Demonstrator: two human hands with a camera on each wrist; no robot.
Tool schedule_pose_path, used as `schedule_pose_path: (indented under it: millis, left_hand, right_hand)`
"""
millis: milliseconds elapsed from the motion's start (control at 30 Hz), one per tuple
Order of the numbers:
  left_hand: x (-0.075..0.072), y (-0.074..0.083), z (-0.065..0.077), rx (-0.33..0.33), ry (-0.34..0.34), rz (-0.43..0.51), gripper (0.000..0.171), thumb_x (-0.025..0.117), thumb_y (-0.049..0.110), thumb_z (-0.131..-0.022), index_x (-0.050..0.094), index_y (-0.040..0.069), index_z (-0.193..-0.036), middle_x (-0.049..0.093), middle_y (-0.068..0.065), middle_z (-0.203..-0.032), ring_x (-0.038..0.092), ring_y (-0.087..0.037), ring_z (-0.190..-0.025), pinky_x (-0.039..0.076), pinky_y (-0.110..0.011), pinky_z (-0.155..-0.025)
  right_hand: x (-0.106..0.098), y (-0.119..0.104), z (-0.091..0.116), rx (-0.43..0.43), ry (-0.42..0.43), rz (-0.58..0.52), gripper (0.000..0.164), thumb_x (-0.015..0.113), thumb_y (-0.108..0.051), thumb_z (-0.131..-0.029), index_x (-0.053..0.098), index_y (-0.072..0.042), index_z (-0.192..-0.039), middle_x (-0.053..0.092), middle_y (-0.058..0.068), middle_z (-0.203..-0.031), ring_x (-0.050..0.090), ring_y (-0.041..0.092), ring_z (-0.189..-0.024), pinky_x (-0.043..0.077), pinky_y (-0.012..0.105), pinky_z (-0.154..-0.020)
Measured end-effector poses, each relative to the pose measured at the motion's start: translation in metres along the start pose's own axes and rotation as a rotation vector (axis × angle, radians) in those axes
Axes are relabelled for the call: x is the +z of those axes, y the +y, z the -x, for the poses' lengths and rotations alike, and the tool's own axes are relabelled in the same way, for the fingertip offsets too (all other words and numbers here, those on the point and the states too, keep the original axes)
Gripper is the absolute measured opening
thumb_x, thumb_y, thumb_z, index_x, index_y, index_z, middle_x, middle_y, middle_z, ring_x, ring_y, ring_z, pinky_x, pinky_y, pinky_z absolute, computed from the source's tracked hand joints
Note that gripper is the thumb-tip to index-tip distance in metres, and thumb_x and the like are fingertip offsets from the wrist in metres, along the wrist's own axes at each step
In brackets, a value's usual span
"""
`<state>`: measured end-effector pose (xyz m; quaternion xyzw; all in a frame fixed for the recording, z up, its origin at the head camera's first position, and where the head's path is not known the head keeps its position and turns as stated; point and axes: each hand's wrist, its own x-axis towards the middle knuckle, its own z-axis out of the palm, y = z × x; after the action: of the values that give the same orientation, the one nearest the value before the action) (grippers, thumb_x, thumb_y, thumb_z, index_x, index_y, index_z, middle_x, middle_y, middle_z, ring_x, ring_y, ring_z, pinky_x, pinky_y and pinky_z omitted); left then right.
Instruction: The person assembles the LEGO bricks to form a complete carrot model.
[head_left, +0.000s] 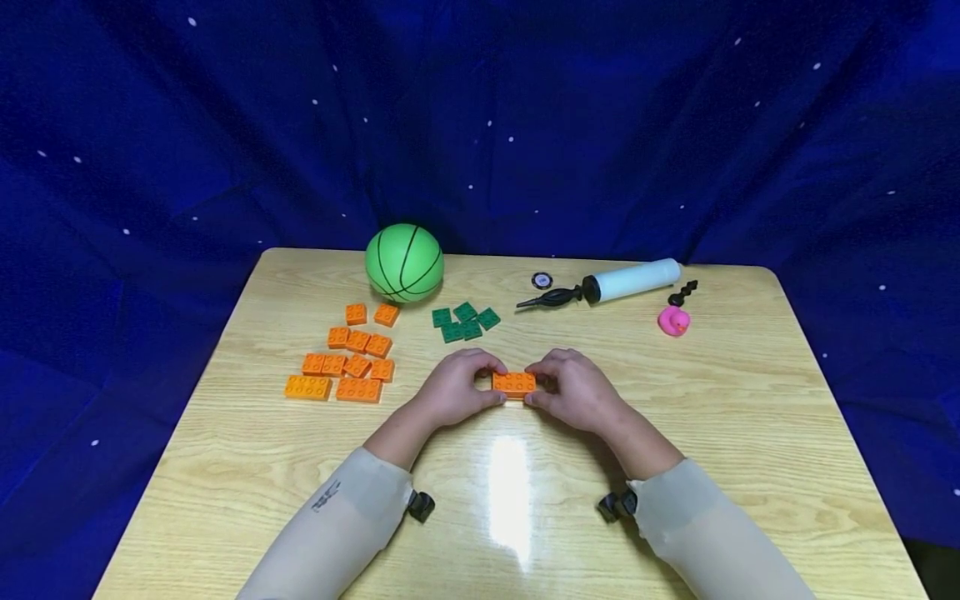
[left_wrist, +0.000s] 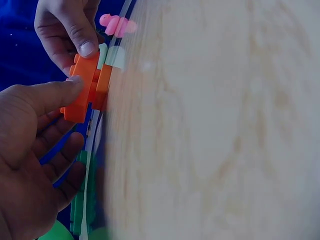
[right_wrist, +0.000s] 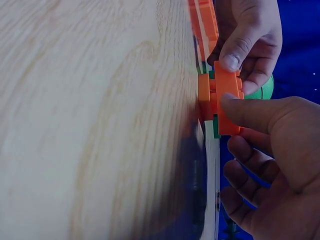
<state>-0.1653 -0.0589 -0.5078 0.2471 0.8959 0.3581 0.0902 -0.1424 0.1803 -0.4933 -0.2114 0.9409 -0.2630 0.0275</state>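
Observation:
Both hands hold one long orange toy brick (head_left: 514,382) level over the middle of the table. My left hand (head_left: 459,385) pinches its left end between thumb and fingers. At the right end, the thumb and a finger of my right hand (head_left: 576,388) pinch it the same way. Just under the held brick is a shorter orange brick (right_wrist: 204,96), its studs showing in the gap between the two in the right wrist view. That lower brick (left_wrist: 103,86) appears in the left wrist view too, close to the tabletop.
Several orange bricks (head_left: 358,389) lie in rows at the left. Several flat green bricks (head_left: 472,330) lie behind the hands. Further back are a green ball (head_left: 405,263), a round black-and-white chip (head_left: 542,281), a hand pump (head_left: 637,280), a black twisted piece (head_left: 682,293) and a pink duck (head_left: 674,321).

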Motion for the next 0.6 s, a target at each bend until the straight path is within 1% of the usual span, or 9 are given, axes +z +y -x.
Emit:
schedule_pose_path:
  millis: [233, 367, 500, 600]
  left_hand:
    - [0.0000, 0.0015, -0.0008, -0.005, -0.011, 0.005, 0.028, 0.086, 0.030, -0.087, 0.073, 0.023, -0.110, 0.068, 0.008, -0.110, 0.059, -0.014, -0.100, 0.049, -0.035, -0.094]
    - [-0.0002, 0.0013, 0.0000, -0.014, -0.015, 0.011, 0.027, 0.086, 0.029, -0.087, 0.073, 0.023, -0.109, 0.067, 0.008, -0.106, 0.058, -0.014, -0.097, 0.050, -0.034, -0.090]
    - [0.0003, 0.0009, 0.0000, -0.008, -0.016, 0.018, 0.027, 0.086, 0.027, -0.087, 0.073, 0.021, -0.109, 0.065, 0.006, -0.102, 0.058, -0.015, -0.094, 0.050, -0.032, -0.085]
    - [0.0001, 0.0012, 0.0002, -0.010, -0.016, 0.017, 0.027, 0.086, 0.027, -0.086, 0.073, 0.021, -0.109, 0.065, 0.006, -0.102, 0.058, -0.014, -0.093, 0.050, -0.032, -0.085]
  right_hand:
    - [-0.0003, 0.0005, 0.0013, 0.007, 0.004, 0.009, 0.039, 0.086, -0.030, -0.086, 0.077, -0.009, -0.118, 0.070, 0.000, -0.104, 0.063, 0.023, -0.102, 0.053, 0.044, -0.093]
    - [-0.0007, -0.0009, 0.0010, 0.004, -0.012, 0.024, 0.041, 0.086, -0.031, -0.086, 0.077, -0.009, -0.119, 0.070, 0.001, -0.105, 0.063, 0.024, -0.103, 0.053, 0.044, -0.094]
    - [-0.0019, -0.0022, 0.0008, 0.001, -0.023, 0.036, 0.040, 0.086, -0.030, -0.086, 0.077, -0.008, -0.118, 0.070, 0.002, -0.106, 0.063, 0.024, -0.103, 0.053, 0.044, -0.094]
    - [-0.0026, -0.0027, -0.0001, 0.001, -0.034, 0.044, 0.040, 0.086, -0.030, -0.086, 0.077, -0.008, -0.118, 0.071, 0.002, -0.107, 0.063, 0.024, -0.104, 0.053, 0.044, -0.095]
